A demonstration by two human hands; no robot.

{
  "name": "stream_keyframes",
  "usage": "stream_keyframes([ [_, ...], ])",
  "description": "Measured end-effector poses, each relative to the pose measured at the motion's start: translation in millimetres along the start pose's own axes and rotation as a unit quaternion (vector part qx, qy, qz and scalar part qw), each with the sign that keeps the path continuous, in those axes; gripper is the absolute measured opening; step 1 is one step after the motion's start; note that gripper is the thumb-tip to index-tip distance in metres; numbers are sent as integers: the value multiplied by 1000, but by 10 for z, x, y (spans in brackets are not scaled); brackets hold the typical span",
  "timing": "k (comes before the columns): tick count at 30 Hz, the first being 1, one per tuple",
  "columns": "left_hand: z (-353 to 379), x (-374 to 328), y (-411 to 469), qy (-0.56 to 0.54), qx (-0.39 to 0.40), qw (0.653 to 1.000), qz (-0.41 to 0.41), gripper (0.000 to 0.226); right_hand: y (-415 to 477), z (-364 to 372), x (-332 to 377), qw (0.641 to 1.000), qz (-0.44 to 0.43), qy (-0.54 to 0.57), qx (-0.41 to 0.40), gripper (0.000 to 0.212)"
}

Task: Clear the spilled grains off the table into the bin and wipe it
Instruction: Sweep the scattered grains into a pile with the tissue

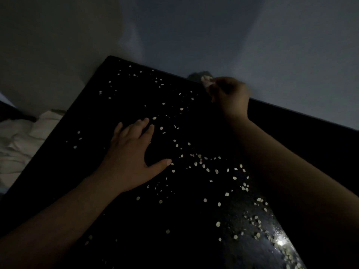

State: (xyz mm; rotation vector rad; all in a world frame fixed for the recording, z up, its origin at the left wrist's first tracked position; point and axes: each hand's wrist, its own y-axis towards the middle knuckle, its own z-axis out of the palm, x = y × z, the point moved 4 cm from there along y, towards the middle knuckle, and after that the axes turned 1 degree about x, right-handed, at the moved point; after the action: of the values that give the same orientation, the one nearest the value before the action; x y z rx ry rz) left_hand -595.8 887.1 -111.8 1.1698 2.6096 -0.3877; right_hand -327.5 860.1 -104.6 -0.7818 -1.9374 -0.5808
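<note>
**A:** What is showing right now?

**B:** A dim room. A glossy black flat tabletop [136, 230] is filling the view, and small pale oval grains [206, 167] are lying scattered across nearly all of it, thickest toward the near right corner. The left hand [132, 152] is resting palm down near the middle, fingers spread apart and flat, thumb stretched out toward a line of grains. The right hand [229, 92] is reaching to the far edge with its fingers curled together, pinching something small and pale; whether that is a few grains or a scrap of cloth, I cannot tell.

**B:** No bin is in view. A rumpled off-white cloth [21, 144] is lying beyond the table's left edge.

**A:** How should the gathering go?

**B:** My judgement: picking grain by grain is looking slow. Sweeping with the edge of the flat left hand, drawing the scatter into one heap, seems better. Keeping strokes slow should be stopping grains skittering off the slick surface. The bin should be waiting below an edge before pushing.
</note>
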Motion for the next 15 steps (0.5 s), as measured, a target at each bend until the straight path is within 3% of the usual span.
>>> stream_keyframes([
  [4, -3, 18, 3, -7, 0, 1000, 10, 109, -257, 200, 13, 999, -30, -27, 9, 14],
  [7, 14, 44, -3, -5, -2, 1000, 23, 106, -812, 196, 75, 992, -65, -34, 105, 15],
  [10, 53, 69, -13, -11, -5, 1000, 29, 105, -1193, 77, 217, 978, -37, 29, 204, 12],
  [15, 60, 66, -18, -13, -6, 1000, 24, 105, -547, -126, 288, 997, -64, -17, 42, 14],
])
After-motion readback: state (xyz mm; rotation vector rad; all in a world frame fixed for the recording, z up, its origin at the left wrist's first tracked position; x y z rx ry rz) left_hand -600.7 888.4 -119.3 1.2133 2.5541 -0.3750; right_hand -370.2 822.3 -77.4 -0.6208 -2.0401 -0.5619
